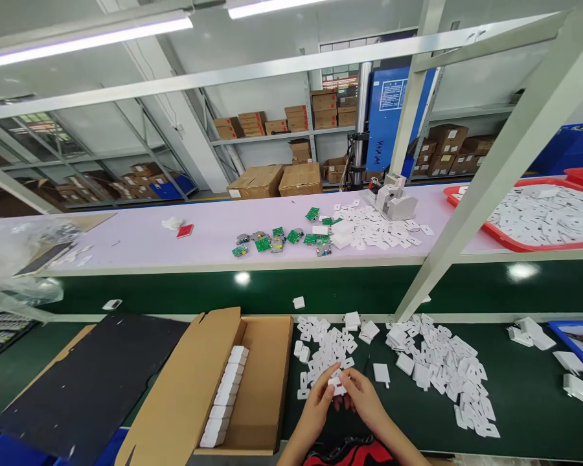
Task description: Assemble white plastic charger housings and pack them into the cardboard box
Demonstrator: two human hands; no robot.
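A small white plastic part (337,386) is held between both hands near the bench's front edge. My left hand (319,396) pinches it from the left with closed fingers. From the other side, my right hand (362,396) grips the same part with thumb and fingers. Flat white plates with cut-outs (328,346) lie loose just beyond my hands. To the right rests a single white square housing (381,373). A larger heap of white plates (444,366) spreads farther right. The part's inner details are too small to tell.
Left of my hands, an open cardboard box (267,388) holds a row of white housings (226,395). Beside it lies a black sheet (97,382). The raised pink bench carries green circuit boards (262,244) and a grey fixture (393,199). A white post (466,213) slants at right.
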